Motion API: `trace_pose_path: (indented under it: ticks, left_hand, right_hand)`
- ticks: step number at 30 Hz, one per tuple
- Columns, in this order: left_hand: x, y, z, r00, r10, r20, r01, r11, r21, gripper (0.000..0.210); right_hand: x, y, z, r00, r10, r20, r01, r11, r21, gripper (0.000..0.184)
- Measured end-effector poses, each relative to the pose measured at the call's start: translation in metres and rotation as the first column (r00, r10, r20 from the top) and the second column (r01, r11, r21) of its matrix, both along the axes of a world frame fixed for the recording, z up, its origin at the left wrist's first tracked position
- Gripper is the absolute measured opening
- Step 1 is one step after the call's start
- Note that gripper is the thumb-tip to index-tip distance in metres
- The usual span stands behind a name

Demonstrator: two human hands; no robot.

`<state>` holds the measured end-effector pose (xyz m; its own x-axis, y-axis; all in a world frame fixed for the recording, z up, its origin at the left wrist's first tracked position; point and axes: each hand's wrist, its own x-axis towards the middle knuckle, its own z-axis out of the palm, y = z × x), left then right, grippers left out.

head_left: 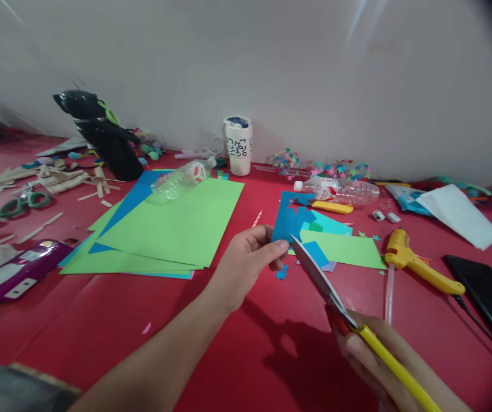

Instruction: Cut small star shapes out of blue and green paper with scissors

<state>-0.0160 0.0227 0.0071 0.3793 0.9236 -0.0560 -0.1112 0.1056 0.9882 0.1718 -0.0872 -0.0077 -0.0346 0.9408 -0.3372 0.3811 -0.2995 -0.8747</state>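
My left hand (pixel 256 252) pinches the lower edge of a blue sheet of paper (pixel 286 214) and holds it up off the table. A star-shaped hole shows in the sheet, and its right edge is cut unevenly. In my right hand (pixel 366 349) is a pair of scissors (pixel 318 277) with yellow handles. Their blades point up and left, with the tips at the paper's lower right edge beside my left thumb. Whether the blades are parted is hard to see. Small blue paper stars (pixel 282 272) lie on the table just below the sheet.
Green sheets (pixel 185 223) are stacked at left under a clear plastic bottle (pixel 181 182). At right are a yellow glue gun (pixel 417 266), a black phone (pixel 486 297), a utility knife (pixel 332 208) and another bottle (pixel 344 190). A cup (pixel 239 147) and black flask (pixel 108 137) stand behind.
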Motion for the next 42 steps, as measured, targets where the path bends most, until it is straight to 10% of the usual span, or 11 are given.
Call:
trace_pose_path:
  ticks: [42]
  left_hand:
    - [-0.0041, 0.0014, 0.0037, 0.998, 0.026, -0.065, -0.021, 0.996, 0.087, 0.015]
  right_hand:
    - [-0.0005, -0.0002, -0.0045, 0.993, -0.056, 0.108, 0.047, 0.995, 0.084, 0.059]
